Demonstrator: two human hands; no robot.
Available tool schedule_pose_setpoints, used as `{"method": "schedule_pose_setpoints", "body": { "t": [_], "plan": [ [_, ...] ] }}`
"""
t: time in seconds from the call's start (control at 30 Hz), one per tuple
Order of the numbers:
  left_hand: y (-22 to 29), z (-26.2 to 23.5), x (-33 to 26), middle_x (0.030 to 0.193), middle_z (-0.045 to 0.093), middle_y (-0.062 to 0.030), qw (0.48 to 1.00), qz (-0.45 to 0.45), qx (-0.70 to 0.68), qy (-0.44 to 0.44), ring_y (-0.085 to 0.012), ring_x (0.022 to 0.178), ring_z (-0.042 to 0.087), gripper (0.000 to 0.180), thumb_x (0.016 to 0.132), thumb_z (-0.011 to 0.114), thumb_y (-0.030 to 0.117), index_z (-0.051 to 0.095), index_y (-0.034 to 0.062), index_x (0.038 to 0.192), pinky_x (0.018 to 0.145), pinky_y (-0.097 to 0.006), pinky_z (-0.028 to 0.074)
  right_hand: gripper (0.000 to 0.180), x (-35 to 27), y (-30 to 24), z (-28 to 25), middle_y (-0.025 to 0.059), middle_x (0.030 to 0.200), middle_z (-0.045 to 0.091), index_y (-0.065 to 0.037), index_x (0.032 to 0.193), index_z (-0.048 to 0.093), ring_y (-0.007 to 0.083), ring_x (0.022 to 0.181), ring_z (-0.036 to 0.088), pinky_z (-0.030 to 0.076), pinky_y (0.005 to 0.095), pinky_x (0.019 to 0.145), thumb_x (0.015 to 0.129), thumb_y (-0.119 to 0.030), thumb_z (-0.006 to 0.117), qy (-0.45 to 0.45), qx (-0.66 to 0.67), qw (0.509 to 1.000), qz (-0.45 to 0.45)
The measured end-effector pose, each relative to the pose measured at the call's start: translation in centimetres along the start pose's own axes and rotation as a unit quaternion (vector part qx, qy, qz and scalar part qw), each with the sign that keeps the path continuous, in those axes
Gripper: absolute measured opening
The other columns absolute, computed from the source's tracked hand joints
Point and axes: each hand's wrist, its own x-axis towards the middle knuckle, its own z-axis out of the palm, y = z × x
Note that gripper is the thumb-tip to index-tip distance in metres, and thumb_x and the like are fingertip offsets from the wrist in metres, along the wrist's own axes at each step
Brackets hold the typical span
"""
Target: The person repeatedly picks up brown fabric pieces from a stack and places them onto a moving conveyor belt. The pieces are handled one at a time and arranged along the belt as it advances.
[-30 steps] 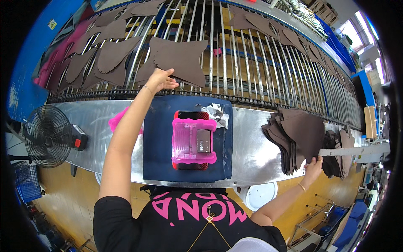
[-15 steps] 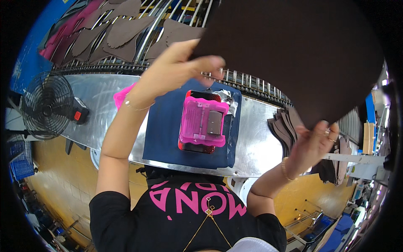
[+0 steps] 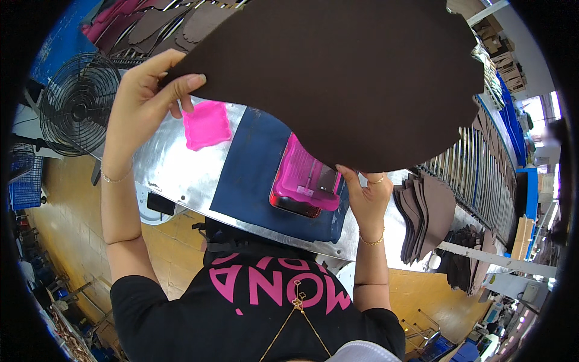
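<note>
- The big brown piece (image 3: 362,78) is up in the air, over the worktop (image 3: 175,160). It is thin and flat, with a wavy edge on its right side.
- The left hand (image 3: 137,99) grips its narrow left end. The thumb is on the near face and the other fingers tuck behind.
- The right hand (image 3: 369,196) pinches its bottom edge. Some of those fingers hide behind the brown piece, so I can't see them all.
- Holding it in two spots, well apart, probably keeps it spread out, because something so thin could flop.
- Under it, partly covered, is a pink tray (image 3: 295,163). A small dark block (image 3: 327,180) sits inside, on its right side, maybe so the walls stop it sliding off.
- The tray rests on a red and black thing (image 3: 295,206), which lies on a blue mat (image 3: 241,190). The mat may keep the shiny worktop from getting scratched.
- A second pink thing (image 3: 208,125) lies left of the mat, and I see nothing in it.
- On the right, a pile of brown pieces (image 3: 431,211) is fanned out, perhaps so each is easy to pick up.
- Farther left are a black fan (image 3: 78,111) and a blue basket (image 3: 27,184); what the basket holds is too small to tell.
</note>
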Motion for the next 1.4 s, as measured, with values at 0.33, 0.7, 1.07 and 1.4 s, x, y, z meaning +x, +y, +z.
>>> {"method": "schedule_pose_setpoints", "body": {
  "t": [0.33,0.7,1.07,1.4],
  "plan": [
    [-1.9,7.4,-0.6,0.071,0.056,-0.0075,0.986,-0.046,0.026,-0.159,-0.0151,0.055,0.061,0.004,0.084,0.059,-0.002,0.059,-0.0042,0.087,0.050,-0.026,0.047,0.016,-8.3,6.5,-4.0,0.0075,0.085,0.066,-0.007,0.089,0.071,0.0249,0.085,0.058,0.044,0.0325,0.079,0.073,-0.005,0.074,-0.004,-0.086,0.989,0.121],
    [0.6,16.7,0.8,0.081,0.053,-0.0056,0.922,0.254,0.145,-0.253,-0.0254,0.072,0.057,0.011,0.073,0.069,0.008,0.065,0.0081,0.084,0.062,-0.035,0.048,0.013,-16.5,9.6,-14.8,0.0021,0.084,0.064,0.005,0.091,0.064,0.0073,0.076,0.055,0.044,0.0204,0.072,0.085,-0.006,0.067,0.265,0.023,0.913,0.308],
    [8.1,21.1,9.3,0.086,0.058,-0.0138,0.922,0.312,-0.064,-0.221,-0.0292,0.073,0.058,0.030,0.079,0.070,0.023,0.060,0.0034,0.100,0.066,-0.036,0.047,0.014,-5.5,-0.9,-26.2,0.0064,0.078,0.062,-0.003,0.098,0.068,0.0155,0.076,0.055,0.041,0.0289,0.076,0.085,-0.005,0.064,0.141,-0.388,0.904,0.116],
    [1.9,22.9,13.6,0.068,0.065,-0.0125,0.945,-0.013,-0.089,-0.314,-0.0192,0.048,0.062,0.019,0.087,0.060,0.015,0.062,-0.0039,0.088,0.046,-0.030,0.050,0.022,3.6,-1.5,-21.6,0.0032,0.103,0.067,-0.009,0.104,0.067,0.0191,0.097,0.060,0.036,0.0325,0.090,0.082,-0.012,0.067,0.138,-0.511,0.848,-0.034]
  ]
}}
